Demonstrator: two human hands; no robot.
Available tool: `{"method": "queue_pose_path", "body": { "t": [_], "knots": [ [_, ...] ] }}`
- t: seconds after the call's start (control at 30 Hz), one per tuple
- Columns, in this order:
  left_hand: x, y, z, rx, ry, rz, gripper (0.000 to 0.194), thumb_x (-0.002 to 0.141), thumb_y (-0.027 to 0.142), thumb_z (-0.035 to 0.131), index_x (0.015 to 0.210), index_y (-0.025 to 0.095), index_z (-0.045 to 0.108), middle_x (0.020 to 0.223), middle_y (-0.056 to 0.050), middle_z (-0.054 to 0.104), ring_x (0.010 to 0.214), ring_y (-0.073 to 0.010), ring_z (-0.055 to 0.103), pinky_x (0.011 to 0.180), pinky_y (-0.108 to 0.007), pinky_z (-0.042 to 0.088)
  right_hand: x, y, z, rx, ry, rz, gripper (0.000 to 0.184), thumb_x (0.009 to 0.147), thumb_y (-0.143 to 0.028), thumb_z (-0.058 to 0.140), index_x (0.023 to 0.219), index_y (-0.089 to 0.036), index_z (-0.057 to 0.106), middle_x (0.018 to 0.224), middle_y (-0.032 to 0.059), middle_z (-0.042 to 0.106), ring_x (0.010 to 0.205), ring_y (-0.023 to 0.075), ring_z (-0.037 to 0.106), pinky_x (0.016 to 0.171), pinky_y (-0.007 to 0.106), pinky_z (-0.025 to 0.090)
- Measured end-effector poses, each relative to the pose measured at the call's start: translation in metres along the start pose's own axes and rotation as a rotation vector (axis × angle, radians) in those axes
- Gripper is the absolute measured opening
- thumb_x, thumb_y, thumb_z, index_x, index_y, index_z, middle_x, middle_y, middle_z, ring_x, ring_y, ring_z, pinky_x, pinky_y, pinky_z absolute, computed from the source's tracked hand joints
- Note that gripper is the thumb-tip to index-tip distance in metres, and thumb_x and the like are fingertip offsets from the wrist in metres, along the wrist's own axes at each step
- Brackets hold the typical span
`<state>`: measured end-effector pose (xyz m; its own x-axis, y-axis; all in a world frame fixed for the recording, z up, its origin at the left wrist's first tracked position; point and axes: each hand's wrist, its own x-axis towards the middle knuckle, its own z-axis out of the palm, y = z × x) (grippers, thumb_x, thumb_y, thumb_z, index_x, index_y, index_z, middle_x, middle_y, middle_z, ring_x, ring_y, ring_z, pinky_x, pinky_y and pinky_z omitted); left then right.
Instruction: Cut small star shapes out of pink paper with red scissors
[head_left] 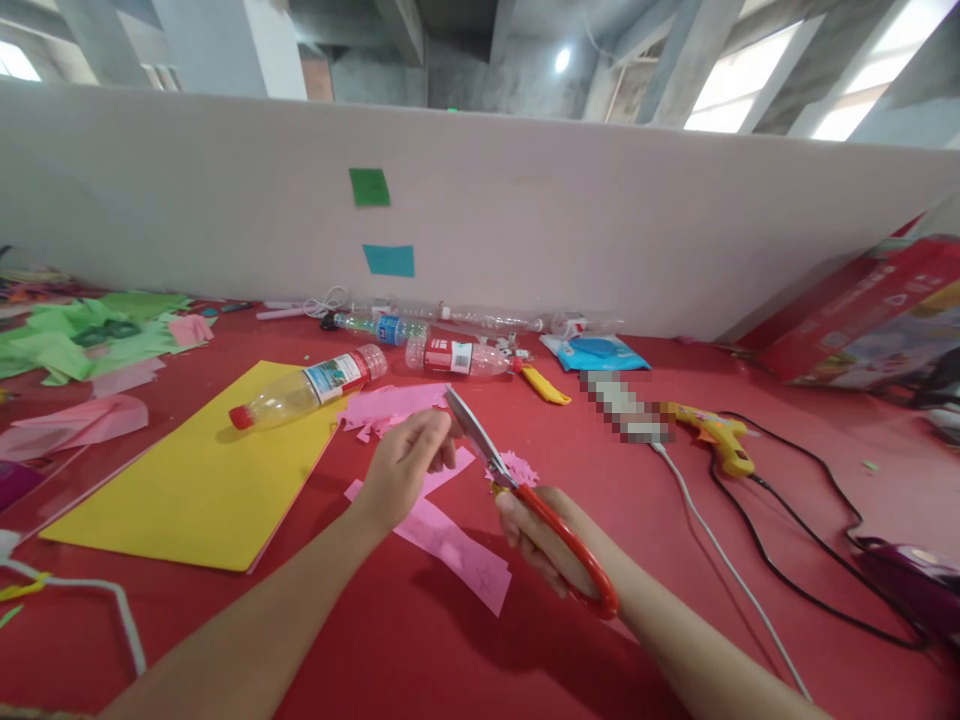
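My right hand point(525, 535) is wrapped round a pair of scissors point(534, 497) with red handles, its metal blades slanting up and to the left. Close to the blade tips, my left hand point(405, 465) is closed in a pinch; whatever its fingers hold is hidden or too small to name. Below both hands lies a pink paper strip point(454, 550) with faint star outlines drawn on it. A frilly cut pink paper piece point(520, 467) rests behind the scissors. More pink paper point(390, 403) with ragged edges is on the table beyond my left hand.
Yellow sheets point(187, 480) lie at left under a plastic bottle point(322, 388). Several other bottles point(450, 356) line the white partition point(525, 220). At right are a yellow glue gun point(712, 430), its black cable, a white cord point(705, 530) and a red box point(862, 310). Green paper point(67, 335) is heaped far left.
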<state>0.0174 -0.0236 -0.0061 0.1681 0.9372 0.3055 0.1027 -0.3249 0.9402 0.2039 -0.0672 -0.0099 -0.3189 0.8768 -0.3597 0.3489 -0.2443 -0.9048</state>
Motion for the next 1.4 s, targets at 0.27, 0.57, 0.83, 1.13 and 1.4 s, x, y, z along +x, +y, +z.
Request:
{"method": "queue_pose_path", "body": {
  "t": [0.27, 0.57, 0.83, 1.13, 1.4],
  "knots": [
    [0.01, -0.001, -0.006, -0.365, 0.24, -0.131, 0.027, 0.085, 0.037, 0.056, 0.068, 0.017, 0.061, 0.053, 0.002, 0.054, 0.048, -0.0085, 0.045, 0.047, -0.021, 0.035, -0.001, -0.002, 0.002, -0.071, -0.012, -0.027, 0.049, 0.082, -0.062, 0.051, 0.057, -0.02, 0.042, 0.033, -0.0086, 0.036, 0.026, 0.0051, 0.033, 0.029, 0.016, 0.027],
    [0.01, 0.0, -0.008, -0.297, 0.259, -0.103, 0.033, 0.081, 0.027, 0.059, 0.049, 0.017, 0.058, 0.05, 0.001, 0.053, 0.051, -0.0084, 0.045, 0.055, -0.023, 0.037, -0.003, -0.002, 0.001, -0.094, -0.047, -0.047, 0.05, 0.08, -0.065, 0.055, 0.062, -0.02, 0.042, 0.038, -0.0096, 0.034, 0.029, 0.0044, 0.031, 0.031, 0.017, 0.026],
    [0.013, -0.004, -0.019, -0.293, 0.187, -0.085, 0.034, 0.079, 0.026, 0.059, 0.046, 0.018, 0.057, 0.046, 0.002, 0.052, 0.05, -0.0094, 0.045, 0.055, -0.026, 0.035, -0.008, -0.003, -0.001, -0.122, -0.118, -0.164, 0.055, 0.084, -0.07, 0.044, 0.062, -0.02, 0.042, 0.042, -0.0084, 0.036, 0.032, 0.0048, 0.034, 0.035, 0.018, 0.027],
    [0.014, -0.006, -0.022, -0.283, 0.154, -0.08, 0.033, 0.079, 0.025, 0.058, 0.047, 0.018, 0.058, 0.046, 0.002, 0.052, 0.049, -0.0096, 0.046, 0.054, -0.026, 0.035, -0.008, -0.002, -0.001, -0.123, -0.104, -0.158, 0.052, 0.086, -0.067, 0.044, 0.063, -0.019, 0.043, 0.04, -0.0088, 0.037, 0.031, 0.0043, 0.032, 0.035, 0.018, 0.026],
    [0.015, -0.008, -0.023, -0.309, 0.129, -0.089, 0.034, 0.078, 0.024, 0.056, 0.045, 0.018, 0.056, 0.045, 0.002, 0.05, 0.048, -0.0094, 0.043, 0.055, -0.026, 0.035, -0.003, 0.003, -0.002, -0.063, -0.148, -0.147, 0.058, 0.08, -0.075, 0.045, 0.064, -0.019, 0.046, 0.038, -0.0091, 0.037, 0.029, 0.0045, 0.034, 0.032, 0.017, 0.027]
  ]
}}
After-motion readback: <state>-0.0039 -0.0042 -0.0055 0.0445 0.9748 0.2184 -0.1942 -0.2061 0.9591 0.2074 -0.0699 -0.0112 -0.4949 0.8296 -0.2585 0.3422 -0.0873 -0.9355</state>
